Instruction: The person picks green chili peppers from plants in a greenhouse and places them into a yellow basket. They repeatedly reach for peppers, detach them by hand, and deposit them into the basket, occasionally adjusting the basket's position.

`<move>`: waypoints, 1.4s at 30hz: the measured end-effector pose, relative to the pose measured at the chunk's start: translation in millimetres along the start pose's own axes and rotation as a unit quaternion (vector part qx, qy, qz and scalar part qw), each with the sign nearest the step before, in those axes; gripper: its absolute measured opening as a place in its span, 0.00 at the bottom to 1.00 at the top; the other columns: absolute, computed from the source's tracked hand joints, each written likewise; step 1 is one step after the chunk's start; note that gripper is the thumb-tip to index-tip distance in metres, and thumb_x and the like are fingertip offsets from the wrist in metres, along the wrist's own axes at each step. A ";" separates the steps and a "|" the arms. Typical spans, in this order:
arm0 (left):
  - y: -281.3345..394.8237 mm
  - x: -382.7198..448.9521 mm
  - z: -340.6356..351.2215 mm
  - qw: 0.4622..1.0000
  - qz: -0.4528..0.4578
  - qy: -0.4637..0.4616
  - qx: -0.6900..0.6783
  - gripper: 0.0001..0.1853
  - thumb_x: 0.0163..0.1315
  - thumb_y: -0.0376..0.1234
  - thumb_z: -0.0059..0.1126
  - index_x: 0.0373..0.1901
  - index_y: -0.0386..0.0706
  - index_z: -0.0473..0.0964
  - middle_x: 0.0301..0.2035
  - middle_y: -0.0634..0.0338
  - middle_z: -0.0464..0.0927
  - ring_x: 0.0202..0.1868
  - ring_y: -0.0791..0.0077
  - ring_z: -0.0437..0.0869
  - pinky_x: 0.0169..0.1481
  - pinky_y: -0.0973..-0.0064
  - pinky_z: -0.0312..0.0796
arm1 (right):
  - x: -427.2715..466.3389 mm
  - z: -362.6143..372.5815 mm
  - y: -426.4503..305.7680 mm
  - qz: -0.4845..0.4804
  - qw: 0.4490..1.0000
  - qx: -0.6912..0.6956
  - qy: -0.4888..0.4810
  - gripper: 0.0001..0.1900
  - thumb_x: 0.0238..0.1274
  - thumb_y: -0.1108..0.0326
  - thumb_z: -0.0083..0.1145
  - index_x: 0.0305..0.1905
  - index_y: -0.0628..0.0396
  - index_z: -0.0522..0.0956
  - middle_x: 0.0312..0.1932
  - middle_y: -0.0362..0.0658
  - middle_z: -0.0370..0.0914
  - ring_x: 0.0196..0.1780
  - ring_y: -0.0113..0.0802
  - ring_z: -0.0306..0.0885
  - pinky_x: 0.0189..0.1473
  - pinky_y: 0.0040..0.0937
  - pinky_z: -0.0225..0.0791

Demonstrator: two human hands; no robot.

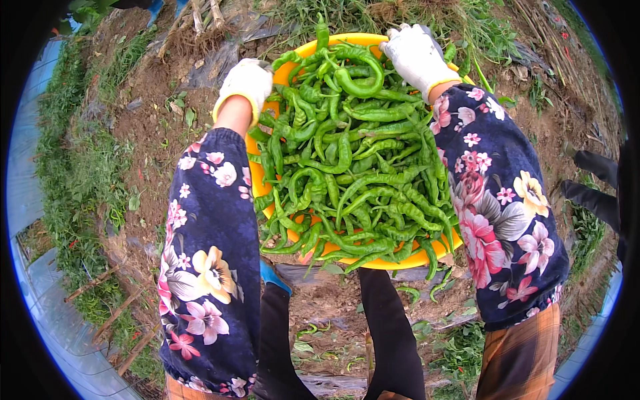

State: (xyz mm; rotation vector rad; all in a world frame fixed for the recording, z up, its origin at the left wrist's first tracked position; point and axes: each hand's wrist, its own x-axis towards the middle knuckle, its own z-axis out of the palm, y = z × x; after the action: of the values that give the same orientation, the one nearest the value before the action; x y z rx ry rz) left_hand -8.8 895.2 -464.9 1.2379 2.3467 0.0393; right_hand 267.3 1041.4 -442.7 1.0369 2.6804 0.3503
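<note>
A round yellow plastic basin (360, 38) heaped with long green chili peppers (350, 150) is in front of my legs. My left hand (246, 87), in a white work glove with a yellow cuff, grips the basin's far left rim. At the far right rim my right hand (417, 59), gloved the same way, has its fingers curled over the edge. Peppers hide the basin's bottom, and several hang over the near rim. Orange patches show between the peppers near the front.
Loose peppers (440, 286) lie on the soil by my leg (392, 330). Uprooted plants (480, 30) and torn black plastic film (215, 62) are beyond the basin. At right are another person's legs (592, 182). Green plants (80, 150) line the left, beside blue sheeting (30, 145).
</note>
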 end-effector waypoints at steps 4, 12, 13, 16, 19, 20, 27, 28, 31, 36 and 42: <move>18.2 -1.8 12.6 1.000 -0.010 0.027 0.002 0.19 0.70 0.46 0.51 0.53 0.49 0.85 0.53 0.50 0.84 0.56 0.50 0.85 0.64 0.60 0.75 | -6.4 -12.6 12.3 -0.050 0.999 -0.008 0.018 0.11 0.67 0.63 0.56 0.49 0.43 0.86 0.51 0.43 0.82 0.59 0.43 0.79 0.58 0.41 0.71; -25.6 -13.9 -1.0 0.991 0.084 0.066 -0.085 0.23 0.68 0.37 0.55 0.65 0.48 0.78 0.54 0.48 0.84 0.55 0.57 0.86 0.61 0.68 0.75 | -3.3 -71.7 -97.9 -0.138 0.920 0.308 0.199 0.11 0.60 0.58 0.58 0.43 0.43 0.88 0.36 0.42 0.88 0.44 0.44 0.85 0.49 0.46 0.72; -25.6 -18.2 -1.3 0.991 0.089 0.071 -0.076 0.24 0.68 0.36 0.55 0.66 0.48 0.77 0.52 0.48 0.85 0.53 0.59 0.88 0.58 0.69 0.76 | -3.7 -74.6 -121.3 -0.155 0.939 0.264 0.153 0.12 0.60 0.57 0.57 0.41 0.45 0.88 0.36 0.43 0.88 0.43 0.44 0.86 0.48 0.46 0.72; -30.3 -18.8 -7.0 0.983 0.145 0.075 -0.085 0.26 0.67 0.33 0.53 0.68 0.47 0.75 0.54 0.45 0.84 0.52 0.61 0.87 0.58 0.68 0.76 | 3.7 -68.2 -172.4 -0.095 0.976 0.190 0.040 0.13 0.62 0.57 0.59 0.43 0.50 0.89 0.39 0.43 0.88 0.48 0.42 0.84 0.51 0.43 0.69; -37.3 -19.1 -2.7 0.977 0.155 0.065 -0.127 0.25 0.69 0.32 0.51 0.68 0.47 0.75 0.51 0.49 0.86 0.48 0.65 0.87 0.54 0.71 0.77 | 9.1 -59.2 -195.2 -0.028 0.987 0.160 0.003 0.14 0.64 0.58 0.58 0.47 0.49 0.89 0.41 0.42 0.88 0.52 0.41 0.82 0.52 0.43 0.67; -41.6 -18.3 0.9 0.972 0.171 0.074 -0.146 0.25 0.69 0.31 0.51 0.68 0.46 0.75 0.49 0.51 0.86 0.45 0.67 0.87 0.52 0.72 0.78 | 9.2 -58.2 -195.8 -0.020 0.986 0.166 -0.008 0.14 0.64 0.59 0.57 0.46 0.49 0.89 0.41 0.42 0.88 0.53 0.41 0.82 0.52 0.43 0.66; -50.9 -31.3 -14.6 0.930 0.053 -0.037 -0.363 0.24 0.71 0.27 0.47 0.68 0.49 0.76 0.37 0.62 0.84 0.32 0.80 0.79 0.35 0.78 0.73 | -42.3 -59.4 -153.4 0.056 0.896 0.423 0.121 0.22 0.54 0.61 0.68 0.56 0.48 0.83 0.42 0.40 0.87 0.50 0.44 0.82 0.58 0.45 0.71; -49.0 -30.0 -13.2 0.940 0.082 -0.009 -0.331 0.24 0.70 0.28 0.49 0.67 0.50 0.77 0.40 0.57 0.86 0.37 0.72 0.85 0.43 0.74 0.77 | -39.6 -48.8 -142.9 0.081 0.827 0.530 0.169 0.16 0.59 0.63 0.64 0.52 0.52 0.85 0.41 0.44 0.88 0.48 0.43 0.84 0.59 0.44 0.72; -41.7 -30.1 -10.8 0.957 0.188 0.105 -0.196 0.23 0.69 0.31 0.52 0.66 0.49 0.77 0.47 0.50 0.86 0.50 0.60 0.87 0.56 0.68 0.77 | -40.8 -53.6 -126.0 0.122 0.629 0.752 0.155 0.17 0.59 0.69 0.63 0.54 0.58 0.84 0.38 0.45 0.89 0.39 0.35 0.87 0.49 0.34 0.78; -35.6 -45.7 -26.7 0.995 0.092 0.034 0.011 0.22 0.70 0.41 0.52 0.64 0.53 0.79 0.61 0.48 0.79 0.60 0.53 0.82 0.66 0.63 0.73 | -34.3 -48.7 -152.2 -0.042 0.941 0.299 0.155 0.28 0.54 0.53 0.70 0.61 0.48 0.80 0.43 0.41 0.86 0.53 0.42 0.80 0.56 0.46 0.67; -34.0 -52.2 -16.3 0.982 0.091 0.163 0.019 0.19 0.70 0.43 0.54 0.60 0.55 0.80 0.52 0.53 0.85 0.51 0.54 0.86 0.58 0.61 0.77 | -20.5 -62.1 -175.3 -0.100 0.990 0.087 0.042 0.12 0.64 0.61 0.54 0.38 0.48 0.89 0.37 0.40 0.87 0.52 0.39 0.81 0.56 0.41 0.64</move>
State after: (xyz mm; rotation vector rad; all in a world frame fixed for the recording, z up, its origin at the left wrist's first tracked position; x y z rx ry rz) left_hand -17.2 837.4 -437.9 1.5626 2.5062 0.2787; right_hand 153.4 893.2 -435.4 0.8035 2.9013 0.1266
